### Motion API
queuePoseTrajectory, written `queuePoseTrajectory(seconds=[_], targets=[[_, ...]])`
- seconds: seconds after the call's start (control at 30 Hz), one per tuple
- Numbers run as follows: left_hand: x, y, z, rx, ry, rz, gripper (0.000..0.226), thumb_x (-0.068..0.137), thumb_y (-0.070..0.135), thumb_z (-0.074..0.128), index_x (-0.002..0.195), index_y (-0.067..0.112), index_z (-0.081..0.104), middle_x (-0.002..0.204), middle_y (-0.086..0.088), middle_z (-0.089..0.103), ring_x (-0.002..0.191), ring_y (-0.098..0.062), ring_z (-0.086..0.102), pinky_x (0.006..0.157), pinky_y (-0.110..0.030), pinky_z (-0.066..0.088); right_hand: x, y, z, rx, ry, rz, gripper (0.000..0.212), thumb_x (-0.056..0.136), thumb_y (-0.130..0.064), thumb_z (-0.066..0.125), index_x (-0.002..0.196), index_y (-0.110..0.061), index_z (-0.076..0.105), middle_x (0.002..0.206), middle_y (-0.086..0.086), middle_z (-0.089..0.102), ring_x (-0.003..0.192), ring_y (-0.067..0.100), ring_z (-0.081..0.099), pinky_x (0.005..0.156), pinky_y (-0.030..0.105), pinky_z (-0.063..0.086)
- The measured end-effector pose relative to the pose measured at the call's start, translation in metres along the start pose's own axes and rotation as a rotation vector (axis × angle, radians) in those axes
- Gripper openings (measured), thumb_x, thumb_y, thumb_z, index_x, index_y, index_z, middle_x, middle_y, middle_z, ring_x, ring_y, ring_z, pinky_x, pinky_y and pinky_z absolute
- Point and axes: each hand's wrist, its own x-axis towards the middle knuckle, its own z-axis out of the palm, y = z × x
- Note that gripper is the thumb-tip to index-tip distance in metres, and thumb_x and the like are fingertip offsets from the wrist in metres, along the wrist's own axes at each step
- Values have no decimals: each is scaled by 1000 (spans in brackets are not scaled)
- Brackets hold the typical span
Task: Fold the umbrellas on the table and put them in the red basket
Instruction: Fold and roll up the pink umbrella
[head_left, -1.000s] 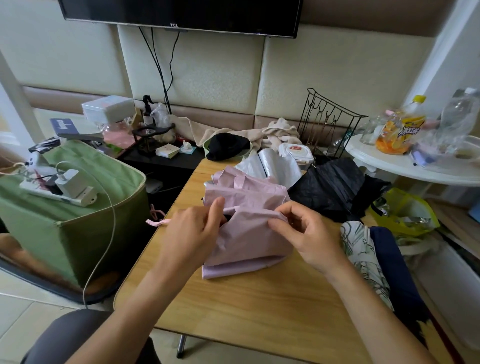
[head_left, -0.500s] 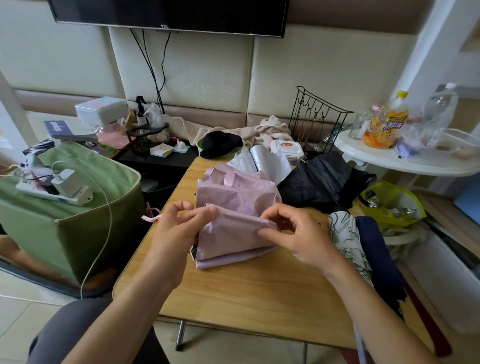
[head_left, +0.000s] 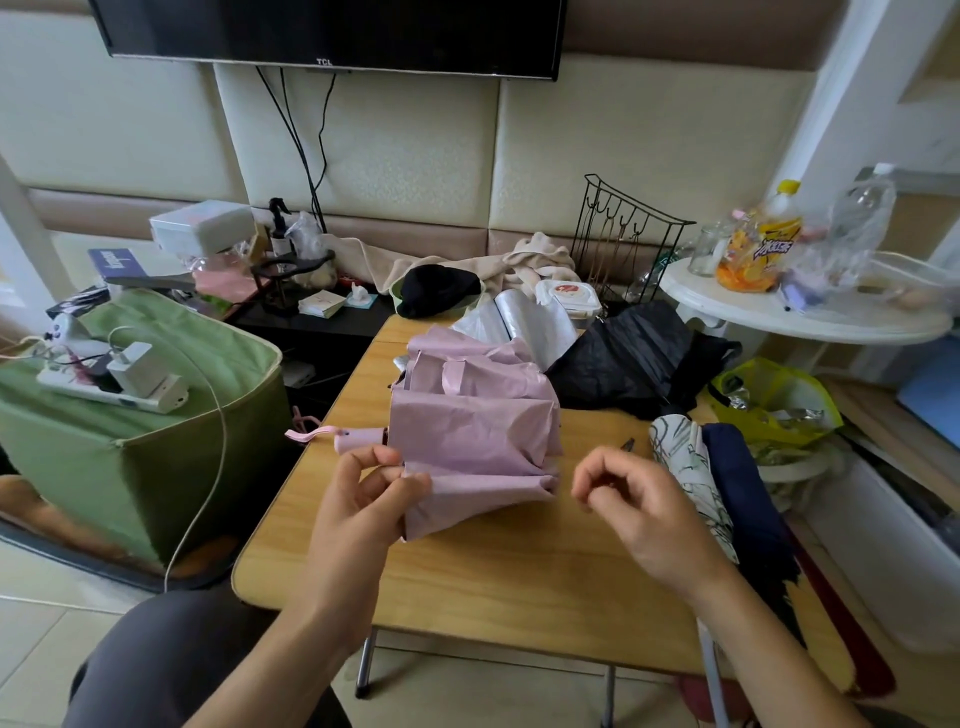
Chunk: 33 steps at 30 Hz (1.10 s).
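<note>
The left hand (head_left: 371, 491) pinched the pink umbrella (head_left: 472, 426) fabric's near edge; the right hand (head_left: 636, 501) hovered just right of it, fingers loosely curled, holding nothing.

We look across a wooden worktop (head_left: 498, 582) toward a wall of cream padded panels (head_left: 395, 156), where a dark television (head_left: 332, 31) hangs with black cables (head_left: 306, 150) trailing below it. A green fabric storage box (head_left: 156, 457) stands at left on a pale tiled floor (head_left: 31, 654). At right, a round white side table (head_left: 810, 317) sits near a black wire rack (head_left: 623, 239). Soft daylight fills the room.
</note>
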Motion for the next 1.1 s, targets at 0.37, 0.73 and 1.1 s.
queuePoseTrajectory(seconds=[0.37,0.73,1.1], targets=[[-20,-29,5,178,22,-70,25,75,24,67,99,27,62,99,-16,69,84,-26,62,82,-51,54,-16,22,25,12,-42,189,19,98,-26,69,87,-33,82,94,-17,71,106,9,63,95,31,45],[-44,-41,4,119,49,5,33,71,19,65,103,14,58,83,-4,63,76,-11,59,70,-21,50,-33,28,11,100,-20,245,11,89,-16,79,82,-24,79,88,-2,71,85,12,65,80,22,48],[-55,-54,5,280,29,-4,33,68,36,69,91,14,60,65,-1,56,61,-12,48,58,-22,41,-40,26,8,70,-90,391,13,82,-23,87,78,-17,76,72,-6,70,68,1,59,66,16,45]])
